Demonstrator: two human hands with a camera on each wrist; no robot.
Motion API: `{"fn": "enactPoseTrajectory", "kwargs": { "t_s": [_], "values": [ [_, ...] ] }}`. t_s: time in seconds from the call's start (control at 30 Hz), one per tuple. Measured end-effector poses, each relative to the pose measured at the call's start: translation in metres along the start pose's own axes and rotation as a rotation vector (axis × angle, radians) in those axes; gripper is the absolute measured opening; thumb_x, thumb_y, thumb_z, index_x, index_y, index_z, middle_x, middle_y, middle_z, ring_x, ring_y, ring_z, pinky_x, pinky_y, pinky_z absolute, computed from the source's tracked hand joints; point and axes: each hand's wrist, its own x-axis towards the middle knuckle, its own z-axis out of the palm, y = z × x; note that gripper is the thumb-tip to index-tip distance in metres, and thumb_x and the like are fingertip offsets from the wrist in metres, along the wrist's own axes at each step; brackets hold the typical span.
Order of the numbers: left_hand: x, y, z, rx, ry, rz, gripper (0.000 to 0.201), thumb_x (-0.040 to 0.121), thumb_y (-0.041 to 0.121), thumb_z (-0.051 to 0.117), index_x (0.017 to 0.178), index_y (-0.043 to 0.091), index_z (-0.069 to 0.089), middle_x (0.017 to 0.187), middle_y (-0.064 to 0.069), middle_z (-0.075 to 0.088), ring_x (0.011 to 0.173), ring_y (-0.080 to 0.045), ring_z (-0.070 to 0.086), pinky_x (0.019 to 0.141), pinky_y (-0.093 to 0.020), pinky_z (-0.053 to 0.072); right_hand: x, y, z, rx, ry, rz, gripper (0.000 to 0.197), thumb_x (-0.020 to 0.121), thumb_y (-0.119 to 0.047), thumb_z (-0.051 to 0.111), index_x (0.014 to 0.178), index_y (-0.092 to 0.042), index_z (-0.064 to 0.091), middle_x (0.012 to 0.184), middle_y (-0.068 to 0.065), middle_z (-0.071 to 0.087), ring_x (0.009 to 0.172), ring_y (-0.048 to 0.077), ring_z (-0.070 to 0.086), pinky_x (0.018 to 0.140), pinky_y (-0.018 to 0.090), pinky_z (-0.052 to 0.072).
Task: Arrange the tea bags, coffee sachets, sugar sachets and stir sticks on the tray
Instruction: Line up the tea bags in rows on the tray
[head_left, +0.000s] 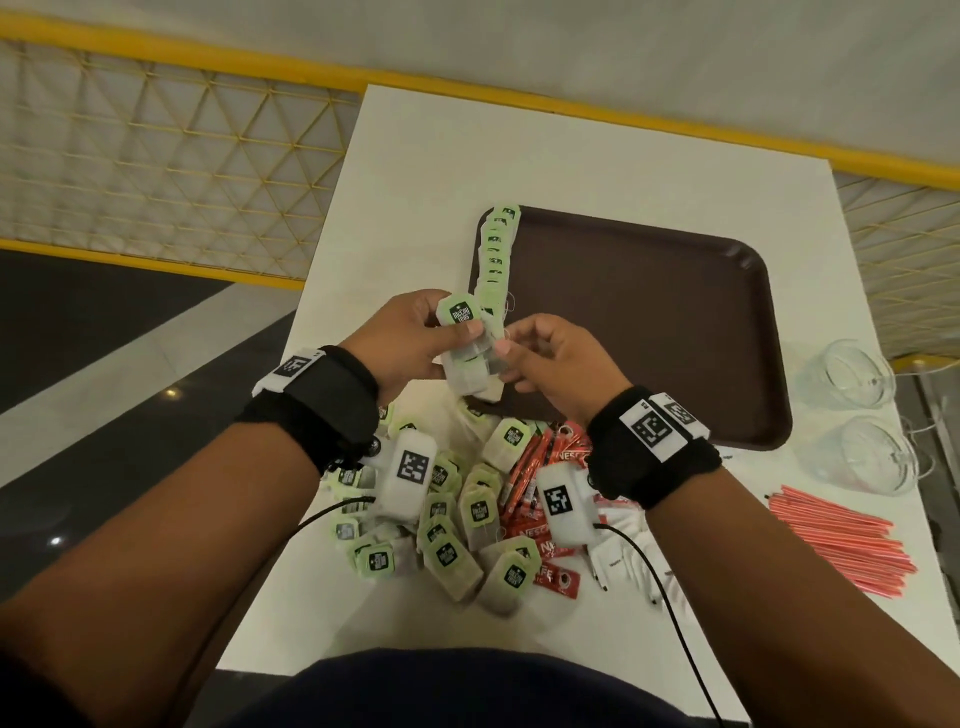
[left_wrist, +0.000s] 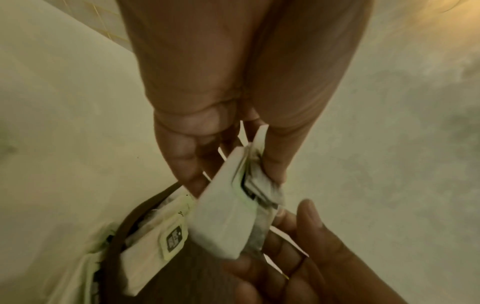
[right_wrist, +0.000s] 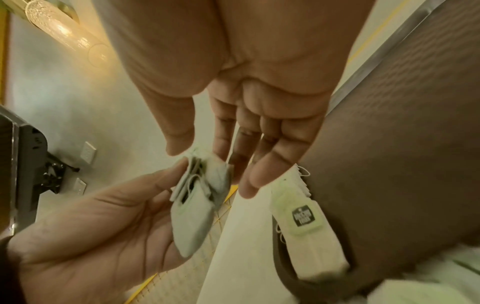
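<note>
A small stack of tea bags (head_left: 470, 358) sat above the tray's (head_left: 649, 332) near-left corner, clamped in the left hand (head_left: 410, 338); the right hand (head_left: 550, 358) pinched its edge. A row of tea bags (head_left: 496, 254) lined the tray's left rim on the desk (head_left: 415, 156).

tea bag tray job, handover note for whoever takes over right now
Left hand grips a small stack of green-tagged paper tea bags above the table.
Right hand pinches the stack's edge, seemingly peeling one off.
Done: a row of overlapping tea bags along the left edge of the brown plastic tray.
Left: the loose tea bag pile, red coffee sachets, white sugar sachets and pink stir sticks, all on the white table.
</note>
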Motion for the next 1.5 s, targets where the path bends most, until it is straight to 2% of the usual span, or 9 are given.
{"fn": "enactPoseTrajectory", "kwargs": {
  "t_s": [0.07, 0.2, 0.43, 0.53, 0.67, 0.83, 1.1, 1.27, 1.5],
  "values": [
    [0.012, -0.001, 0.005, -0.039, 0.045, 0.024, 0.014, 0.094, 0.016, 0.063, 0.107, 0.012, 0.064, 0.107, -0.011, 0.07, 0.094, -0.02, 0.067, 0.083, -0.042, 0.058, 0.012, -0.002, -0.002, 0.068, 0.032, 0.002, 0.029, 0.087, -0.022, 0.072, 0.104, -0.002, 0.059, 0.091, 0.015, 0.071, 0.076, 0.021, 0.069, 0.068, 0.029, 0.058],
    [0.039, -0.003, 0.016, -0.127, 0.153, 0.054, 0.017, 0.094, 0.015, 0.063, 0.109, 0.007, 0.065, 0.105, -0.016, 0.069, 0.095, -0.027, 0.067, 0.091, -0.05, 0.054, 0.041, -0.006, -0.002, 0.115, 0.093, 0.021, 0.022, 0.086, -0.012, 0.073, 0.096, 0.001, 0.058, 0.072, 0.009, 0.065, 0.06, 0.014, 0.064, 0.057, 0.023, 0.055],
    [0.071, 0.007, 0.024, -0.06, 0.137, 0.026, 0.036, 0.09, 0.044, 0.056, 0.106, 0.012, 0.057, 0.1, -0.016, 0.066, 0.092, -0.034, 0.067, 0.09, -0.061, 0.052, 0.085, -0.003, -0.009, 0.063, 0.156, 0.035, 0.015, 0.087, -0.012, 0.071, 0.091, -0.004, 0.059, 0.081, 0.018, 0.07, 0.067, 0.022, 0.069, 0.066, 0.035, 0.061],
    [0.08, 0.015, 0.026, -0.156, 0.092, -0.045, 0.031, 0.102, 0.027, 0.047, 0.131, 0.015, 0.047, 0.125, -0.018, 0.06, 0.103, -0.036, 0.066, 0.091, -0.057, 0.053, 0.099, -0.002, -0.015, 0.05, 0.153, 0.027, 0.016, 0.087, -0.018, 0.072, 0.088, -0.007, 0.06, 0.089, 0.023, 0.07, 0.067, 0.025, 0.068, 0.067, 0.04, 0.061],
    [0.097, 0.01, 0.012, -0.205, 0.022, -0.05, 0.036, 0.102, 0.013, 0.045, 0.139, 0.014, 0.044, 0.132, -0.019, 0.058, 0.104, -0.035, 0.066, 0.084, -0.047, 0.057, 0.111, -0.002, -0.026, -0.032, 0.116, 0.041, 0.026, 0.087, -0.023, 0.072, 0.098, -0.003, 0.062, 0.081, 0.015, 0.069, 0.059, 0.013, 0.063, 0.054, 0.024, 0.052],
    [0.108, 0.008, 0.004, -0.115, 0.006, -0.009, 0.039, 0.098, 0.022, 0.06, 0.134, 0.012, 0.049, 0.116, -0.013, 0.064, 0.092, -0.025, 0.067, 0.073, -0.032, 0.057, 0.128, 0.002, -0.043, -0.304, 0.222, -0.059, 0.025, 0.087, -0.043, 0.067, 0.088, -0.019, 0.064, 0.075, -0.006, 0.063, 0.067, 0.009, 0.06, 0.062, 0.023, 0.046],
    [0.135, 0.005, 0.0, -0.057, 0.076, 0.067, 0.032, 0.092, 0.01, 0.066, 0.122, 0.001, 0.057, 0.107, -0.018, 0.068, 0.088, -0.024, 0.069, 0.083, -0.043, 0.058, 0.15, -0.001, -0.052, -0.066, 0.152, -0.021, 0.016, 0.085, -0.022, 0.074, 0.09, -0.01, 0.064, 0.082, 0.009, 0.071, 0.067, 0.014, 0.068, 0.061, 0.024, 0.055],
    [0.151, 0.009, -0.006, -0.133, 0.105, 0.093, 0.031, 0.094, 0.012, 0.063, 0.121, -0.002, 0.056, 0.108, -0.022, 0.065, 0.088, -0.024, 0.065, 0.08, -0.039, 0.058, 0.166, 0.006, -0.056, 0.236, 0.136, 0.047, 0.013, 0.087, -0.008, 0.07, 0.097, -0.002, 0.065, 0.097, 0.022, 0.071, 0.081, 0.029, 0.071, 0.076, 0.036, 0.057],
    [0.168, 0.01, -0.01, -0.181, 0.107, 0.097, 0.01, 0.098, 0.009, 0.056, 0.107, 0.005, 0.058, 0.098, -0.018, 0.061, 0.074, -0.018, 0.063, 0.075, -0.035, 0.056, 0.189, 0.013, -0.062, 0.236, 0.125, 0.088, 0.017, 0.086, -0.013, 0.072, 0.099, -0.005, 0.067, 0.089, 0.011, 0.07, 0.075, 0.016, 0.066, 0.069, 0.027, 0.052]
  ]
}}
